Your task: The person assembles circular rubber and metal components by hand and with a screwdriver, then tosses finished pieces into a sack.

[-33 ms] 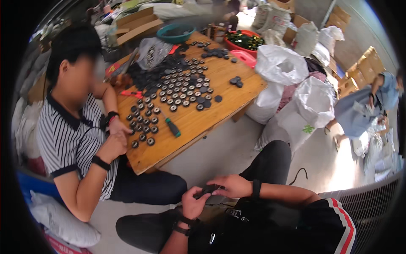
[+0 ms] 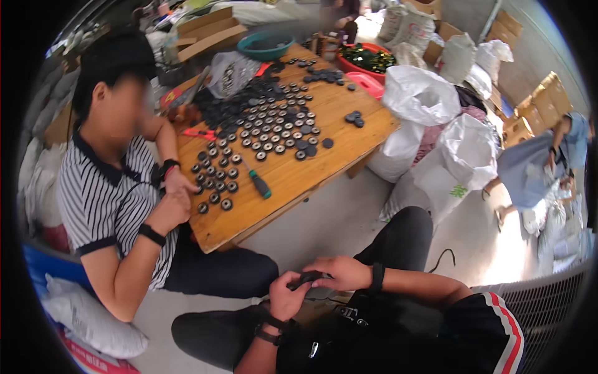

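Note:
Over my lap, my left hand (image 2: 286,297) and my right hand (image 2: 345,274) are both closed around a small dark rounded object (image 2: 306,279). Its kind cannot be made out, as fingers cover much of it. On the wooden table (image 2: 283,187) ahead lie many small black round pieces (image 2: 219,173) with metal-coloured centres. Darker flat discs (image 2: 327,143) are scattered among them. A screwdriver (image 2: 260,185) with a green and black handle rests near the table's front edge, out of reach of both hands' grip.
At the left a person (image 2: 118,187) in a striped shirt sits with hands together at the table edge. A clear plastic bag (image 2: 230,73) and a teal basin (image 2: 266,47) stand at the back. White sacks (image 2: 464,153) stand right of the table; another person (image 2: 529,159) is farther right.
The view has shifted slightly, so the table and surroundings sit a little farther right. Both hands keep their hold on the dark object.

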Demonstrator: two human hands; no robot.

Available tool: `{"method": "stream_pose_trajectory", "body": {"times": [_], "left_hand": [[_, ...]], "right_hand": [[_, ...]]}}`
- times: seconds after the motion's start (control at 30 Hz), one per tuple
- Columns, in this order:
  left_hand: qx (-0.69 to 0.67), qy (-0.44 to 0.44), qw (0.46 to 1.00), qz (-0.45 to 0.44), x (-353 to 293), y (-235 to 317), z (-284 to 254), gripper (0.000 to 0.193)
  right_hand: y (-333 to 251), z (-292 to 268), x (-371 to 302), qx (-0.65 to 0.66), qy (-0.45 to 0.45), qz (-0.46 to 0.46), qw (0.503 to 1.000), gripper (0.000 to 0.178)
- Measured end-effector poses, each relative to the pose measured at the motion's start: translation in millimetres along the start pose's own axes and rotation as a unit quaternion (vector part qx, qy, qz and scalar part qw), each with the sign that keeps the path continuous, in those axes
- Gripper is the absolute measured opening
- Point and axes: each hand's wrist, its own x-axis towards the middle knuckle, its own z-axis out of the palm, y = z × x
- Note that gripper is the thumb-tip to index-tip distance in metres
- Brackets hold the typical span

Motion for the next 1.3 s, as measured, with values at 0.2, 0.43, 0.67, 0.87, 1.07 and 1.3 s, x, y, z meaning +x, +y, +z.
{"method": "stream_pose_trajectory", "body": {"times": [0.2, 0.43, 0.67, 0.87, 1.07, 1.3], "left_hand": [[0.140, 0.047, 0.984, 0.105, 9.8, 59.2, -25.1, 0.023], [0.140, 0.069, 0.972, 0.174, 30.1, 51.8, -28.2, 0.024], [0.125, 0.045, 0.967, 0.218, 27.6, 22.8, -17.7, 0.024], [0.095, 0.012, 0.968, 0.233, 24.5, 24.6, -21.5, 0.023], [0.153, 0.012, 0.954, 0.256, 38.2, 44.1, 0.1, 0.026], [0.225, 0.102, 0.940, 0.234, -2.4, 19.1, -40.7, 0.019]], "right_hand": [[-1.0, -6.2, 41.4, 0.072, -0.013, -0.045, 0.996, 0.030], [14.4, -9.8, 59.1, 0.161, 0.067, -0.088, 0.981, 0.028], [27.8, 18.5, 48.4, 0.129, 0.131, -0.118, 0.976, 0.030], [26.2, 20.5, 49.5, 0.106, 0.143, -0.152, 0.972, 0.033], [51.5, 11.9, 28.0, 0.072, 0.145, -0.158, 0.974, 0.032], [26.4, 41.0, 57.7, 0.102, 0.089, -0.218, 0.967, 0.023]]}}
